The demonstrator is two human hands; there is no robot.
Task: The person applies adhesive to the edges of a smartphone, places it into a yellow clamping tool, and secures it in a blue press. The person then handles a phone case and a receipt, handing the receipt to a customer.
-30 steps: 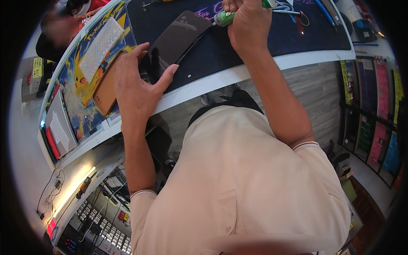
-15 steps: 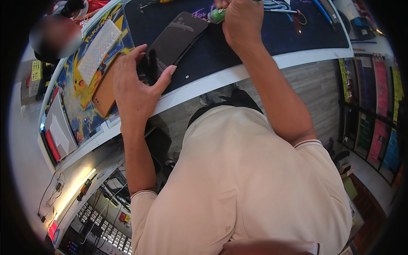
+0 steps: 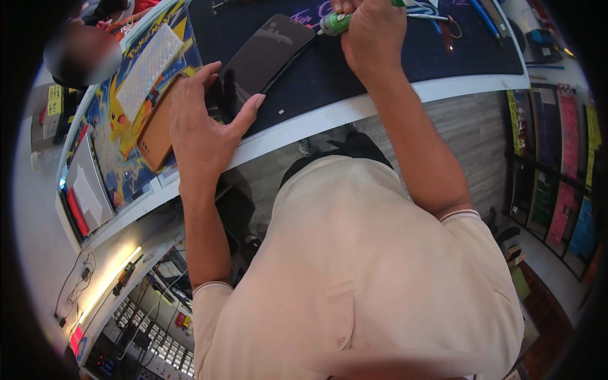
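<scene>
My left hand point(image 3: 199, 126) grips the lower end of a dark phone point(image 3: 259, 57), thumb on its near edge and fingers at the far side. The phone lies angled on a black mat point(image 3: 449, 57). My right hand point(image 3: 373, 44) holds a green-and-white tube point(image 3: 334, 24), its nozzle at or very near the phone’s upper right edge; contact is unclear. An orange-brown phone case point(image 3: 153, 142) lies left of my left hand, beside a bubble-wrap pouch point(image 3: 145, 69) on a colourful cartoon mat point(image 3: 107, 171).
White desk edge point(image 3: 297, 126) runs before me. Tools and cables point(image 3: 437, 18) lie at right; laptop-like grey item point(image 3: 88, 183) at far left. Another person point(image 3: 126, 12) is beyond the desk. Shelving point(image 3: 548, 171) stands right, cluttered lit ledge point(image 3: 117, 278) lower left.
My right hand with the tube shifted slightly left half a second ago and has moved back right along the phone’s top corner. My left hand stays on the phone.
</scene>
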